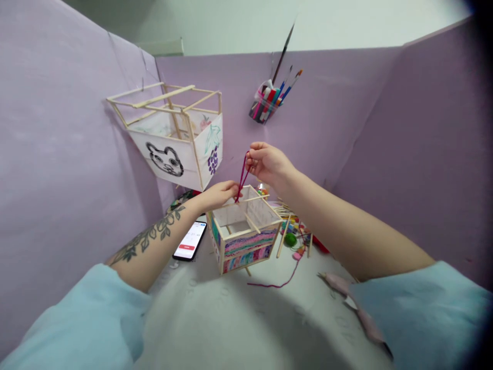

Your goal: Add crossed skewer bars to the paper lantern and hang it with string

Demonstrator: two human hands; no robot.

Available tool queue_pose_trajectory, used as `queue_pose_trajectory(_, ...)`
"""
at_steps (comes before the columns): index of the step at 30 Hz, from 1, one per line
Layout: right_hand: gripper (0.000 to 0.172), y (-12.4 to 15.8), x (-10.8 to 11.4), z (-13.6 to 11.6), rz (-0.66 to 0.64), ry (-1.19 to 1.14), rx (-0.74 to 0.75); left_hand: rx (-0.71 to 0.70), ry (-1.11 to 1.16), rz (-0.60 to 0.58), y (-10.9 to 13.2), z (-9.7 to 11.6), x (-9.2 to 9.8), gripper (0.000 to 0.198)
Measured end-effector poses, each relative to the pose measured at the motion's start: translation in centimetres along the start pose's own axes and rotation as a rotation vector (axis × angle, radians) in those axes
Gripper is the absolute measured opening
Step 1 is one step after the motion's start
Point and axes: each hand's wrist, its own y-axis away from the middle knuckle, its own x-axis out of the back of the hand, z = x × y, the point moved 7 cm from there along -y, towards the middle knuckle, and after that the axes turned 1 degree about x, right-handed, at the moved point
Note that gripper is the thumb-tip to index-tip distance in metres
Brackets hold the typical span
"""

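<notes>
A small box-shaped stick frame [252,241] with striped, coloured paper sides and an open top stands on the table. Sticks lie across its top. Above its far edge my left hand [227,192] is closed, its fingertips pinching dark pink yarn [242,177] close to the crossing sticks. Higher up and to the right, my right hand [267,162] grips a loop of the same yarn, drawn taut between both hands. A loose tail of yarn [283,284] curves over the table to the right of the frame.
A larger stick frame [165,149] with drawn paper panels hangs at the left wall. A cup of markers and brushes [265,105] is fixed to the back wall. A phone [190,240], a green ball [290,239], loose sticks [284,236] and pink-handled pliers [348,303] lie around.
</notes>
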Motion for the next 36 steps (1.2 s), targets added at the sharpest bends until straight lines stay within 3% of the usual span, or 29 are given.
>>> queue_pose_trajectory(6, 0.032, -0.4, 2.2, -0.7, 0.172, -0.056, 0.077, 0.052, -0.041, -0.017, 0.0, -0.4, -0.1, 0.041)
queue_pose_trajectory(10, 0.035, 0.2, 5.5, 0.7, 0.233, 0.052, 0.035, 0.082, -0.095, -0.038, 0.4, -0.2, 0.2, 0.044)
queue_pose_trajectory(15, 0.033, 3.1, 9.6, 3.7, 0.183, 0.262, -0.108, 0.064, -0.090, -0.091, 0.5, -0.2, -0.2, 0.050)
queue_pose_trajectory(20, 0.028, 3.8, 10.0, 5.0, 0.095, 0.449, -0.104, 0.038, -0.086, -0.109, 0.4, -0.3, -0.6, 0.058)
queue_pose_trajectory(24, 0.027, 0.2, 7.6, 2.7, 0.103, 0.464, 0.021, 0.039, -0.054, -0.112, 0.7, -0.3, -0.6, 0.072)
queue_pose_trajectory(28, 0.027, -2.8, 1.2, -0.6, 0.022, 0.395, 0.131, 0.048, 0.036, -0.103, 0.6, -0.7, -0.8, 0.083)
queue_pose_trajectory(32, 0.026, -2.2, -5.3, -1.5, -0.154, 0.312, 0.177, 0.039, 0.116, -0.095, 0.0, -1.6, -1.3, 0.086)
queue_pose_trajectory(34, 0.026, -1.2, -6.8, -1.4, -0.223, 0.258, 0.180, 0.036, 0.128, -0.084, -0.1, -2.1, -1.4, 0.086)
queue_pose_trajectory(36, 0.026, -0.6, -6.7, -1.5, -0.225, 0.210, 0.170, 0.029, 0.129, -0.074, 0.0, -2.5, -1.4, 0.084)
